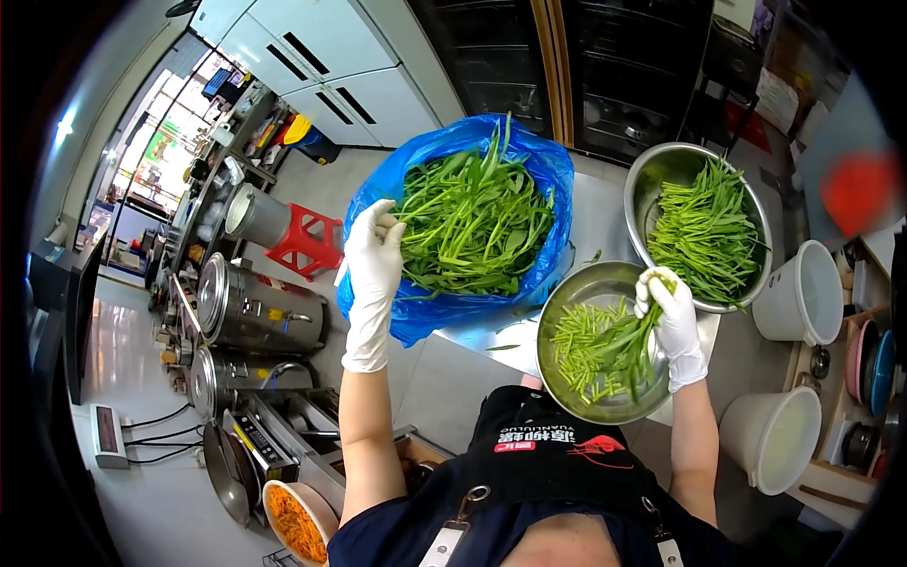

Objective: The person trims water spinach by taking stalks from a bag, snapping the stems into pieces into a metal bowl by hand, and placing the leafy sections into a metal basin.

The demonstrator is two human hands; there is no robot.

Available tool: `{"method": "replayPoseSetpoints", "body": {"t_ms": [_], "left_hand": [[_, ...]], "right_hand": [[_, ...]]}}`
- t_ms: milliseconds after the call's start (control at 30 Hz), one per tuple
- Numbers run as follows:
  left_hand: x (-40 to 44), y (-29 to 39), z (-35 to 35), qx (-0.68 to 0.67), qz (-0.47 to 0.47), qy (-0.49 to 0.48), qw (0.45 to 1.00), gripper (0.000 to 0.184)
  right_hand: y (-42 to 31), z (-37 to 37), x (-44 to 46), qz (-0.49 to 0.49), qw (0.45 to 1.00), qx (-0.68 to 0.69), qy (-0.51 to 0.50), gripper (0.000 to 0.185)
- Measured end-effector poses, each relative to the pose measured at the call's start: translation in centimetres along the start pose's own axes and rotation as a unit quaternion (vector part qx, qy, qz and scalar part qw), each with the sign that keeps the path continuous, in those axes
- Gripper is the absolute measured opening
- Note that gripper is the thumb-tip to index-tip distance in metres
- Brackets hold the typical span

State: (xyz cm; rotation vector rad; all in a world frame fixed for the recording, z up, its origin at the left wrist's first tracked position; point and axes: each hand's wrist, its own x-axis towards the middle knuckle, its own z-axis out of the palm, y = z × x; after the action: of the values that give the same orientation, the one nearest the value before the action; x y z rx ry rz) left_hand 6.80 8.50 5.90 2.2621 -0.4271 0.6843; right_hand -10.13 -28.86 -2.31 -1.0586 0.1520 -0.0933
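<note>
My left hand, in a white glove, is at the left rim of a blue plastic bag full of leafy water spinach. Its fingers are bent together beside the stems; whether they pinch one cannot be made out. Also gloved, my right hand grips a bunch of water spinach over the near metal bowl. Short cut stems lie inside that bowl, and the bunch's leaves hang down over them. Behind it, a second metal bowl holds long green stems and leaves.
Bag and bowls share a metal table. White buckets stand to the right. On the left are a red stool, large steel pots and a bowl of shredded orange food. A fridge stands behind.
</note>
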Motion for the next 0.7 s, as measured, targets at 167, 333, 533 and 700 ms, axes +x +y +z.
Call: {"method": "replayPoseSetpoints", "body": {"t_ms": [167,333,533,700], "left_hand": [[-0.6,2.1,-0.6,-0.013,0.024,0.097,0.995,0.03],[0.0,2.1,-2.4,-0.021,0.002,0.167,0.986,0.027],[-1.7,1.9,-3.0,-0.169,-0.088,0.11,0.976,0.028],[-3.6,3.7,-2.3,-0.237,-0.149,0.001,0.96,0.028]], "right_hand": [[-1.9,6.0,1.9,0.003,0.974,-0.225,-0.027,0.014],[-1.6,9.7,3.6,-0.052,0.95,-0.297,-0.081,0.017],[-1.4,11.8,4.7,-0.126,0.924,-0.345,-0.107,0.018],[-2.7,13.3,5.2,-0.201,0.894,-0.388,-0.1,0.016]]}}
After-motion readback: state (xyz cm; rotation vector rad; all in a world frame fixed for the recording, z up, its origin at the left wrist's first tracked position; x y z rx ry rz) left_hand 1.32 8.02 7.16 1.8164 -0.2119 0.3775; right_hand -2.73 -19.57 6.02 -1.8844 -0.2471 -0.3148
